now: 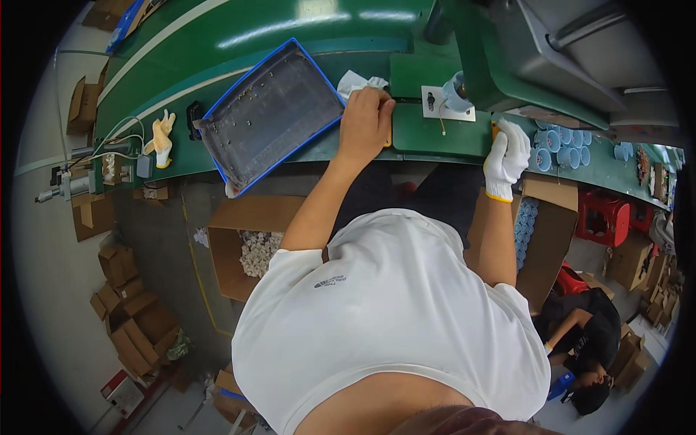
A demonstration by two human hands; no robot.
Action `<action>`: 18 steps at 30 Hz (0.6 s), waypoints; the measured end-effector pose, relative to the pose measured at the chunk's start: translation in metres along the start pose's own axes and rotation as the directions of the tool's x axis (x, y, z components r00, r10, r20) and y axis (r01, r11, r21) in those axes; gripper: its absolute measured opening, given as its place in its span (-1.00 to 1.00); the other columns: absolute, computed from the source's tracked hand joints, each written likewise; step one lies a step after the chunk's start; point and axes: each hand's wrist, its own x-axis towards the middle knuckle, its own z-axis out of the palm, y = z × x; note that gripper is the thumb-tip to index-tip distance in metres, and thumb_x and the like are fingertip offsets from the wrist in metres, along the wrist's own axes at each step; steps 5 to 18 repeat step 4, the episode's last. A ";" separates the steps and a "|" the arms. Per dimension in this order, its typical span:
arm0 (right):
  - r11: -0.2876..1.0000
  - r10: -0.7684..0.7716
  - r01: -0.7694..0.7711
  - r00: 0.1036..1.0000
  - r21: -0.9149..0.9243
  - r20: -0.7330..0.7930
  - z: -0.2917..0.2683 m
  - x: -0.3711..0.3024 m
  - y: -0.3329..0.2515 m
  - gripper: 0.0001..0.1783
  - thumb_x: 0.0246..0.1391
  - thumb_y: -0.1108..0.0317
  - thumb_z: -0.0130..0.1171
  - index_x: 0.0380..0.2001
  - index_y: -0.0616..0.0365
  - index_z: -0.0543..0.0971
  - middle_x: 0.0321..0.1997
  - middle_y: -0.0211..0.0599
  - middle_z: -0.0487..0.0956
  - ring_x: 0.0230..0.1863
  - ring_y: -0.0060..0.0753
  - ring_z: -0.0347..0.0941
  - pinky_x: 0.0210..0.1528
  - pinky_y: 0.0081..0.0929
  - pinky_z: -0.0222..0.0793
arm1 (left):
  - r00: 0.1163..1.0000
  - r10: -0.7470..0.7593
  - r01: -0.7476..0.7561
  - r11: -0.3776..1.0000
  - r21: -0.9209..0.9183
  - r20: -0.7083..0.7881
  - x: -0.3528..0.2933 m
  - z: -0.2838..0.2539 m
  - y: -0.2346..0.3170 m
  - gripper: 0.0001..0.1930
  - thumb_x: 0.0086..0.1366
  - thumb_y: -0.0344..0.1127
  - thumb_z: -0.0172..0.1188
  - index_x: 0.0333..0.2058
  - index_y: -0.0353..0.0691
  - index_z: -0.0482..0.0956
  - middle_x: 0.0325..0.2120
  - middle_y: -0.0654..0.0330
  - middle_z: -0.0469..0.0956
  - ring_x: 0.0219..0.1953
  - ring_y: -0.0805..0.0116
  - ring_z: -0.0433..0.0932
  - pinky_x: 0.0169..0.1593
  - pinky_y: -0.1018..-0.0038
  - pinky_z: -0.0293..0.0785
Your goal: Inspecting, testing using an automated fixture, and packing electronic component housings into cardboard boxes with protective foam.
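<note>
My bare left hand (367, 125) rests at the bench's front edge, right of a blue-rimmed dark tray (268, 109). Its fingers bend loosely over a small yellow-orange part (388, 134), with nothing visible in them. My right hand (506, 156), in a white knit glove, lies at the same edge beside another yellow-orange piece (494, 130), its fingers extended close together and holding nothing that I can see. Between and beyond both hands, a light blue cup-shaped part (454, 93) with a thin wire sits on a metal plate (429, 107), under a green machine head (500, 80).
Several light blue cups (562, 145) stand on the bench at right. A pale glove (161, 138) lies at left, and crumpled white paper (355, 81) behind my left hand. Cardboard boxes (250, 210) flank my legs. Another person (591, 326) is at lower right, near red stools (605, 217).
</note>
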 end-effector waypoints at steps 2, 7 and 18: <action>1.000 -0.009 0.009 1.000 -0.014 -0.002 0.002 -0.001 0.002 -0.80 0.21 0.43 0.18 -0.19 0.24 0.72 -0.16 -0.06 0.73 -0.06 0.07 0.62 0.11 -0.12 0.48 | 1.000 0.004 -0.004 1.000 -0.018 -0.015 0.002 0.003 -0.004 -0.92 0.32 -0.43 0.27 -0.27 -0.27 0.55 -0.34 0.04 0.56 -0.25 -0.05 0.49 -0.15 0.15 0.40; 1.000 -0.006 0.007 1.000 -0.021 0.009 -0.001 -0.010 -0.003 -0.80 0.21 0.42 0.18 -0.20 0.24 0.72 -0.16 -0.07 0.73 -0.07 0.07 0.62 0.11 -0.12 0.48 | 1.000 0.020 -0.020 1.000 -0.014 0.006 0.000 -0.002 -0.001 -0.85 0.26 -0.44 0.31 -0.21 -0.25 0.59 -0.26 0.03 0.61 -0.18 -0.06 0.54 -0.10 0.17 0.46; 1.000 -0.006 0.007 1.000 -0.021 0.009 -0.001 -0.010 -0.003 -0.80 0.21 0.42 0.18 -0.20 0.24 0.72 -0.16 -0.07 0.73 -0.07 0.07 0.62 0.11 -0.12 0.48 | 1.000 0.020 -0.020 1.000 -0.014 0.006 0.000 -0.002 -0.001 -0.85 0.26 -0.44 0.31 -0.21 -0.25 0.59 -0.26 0.03 0.61 -0.18 -0.06 0.54 -0.10 0.17 0.46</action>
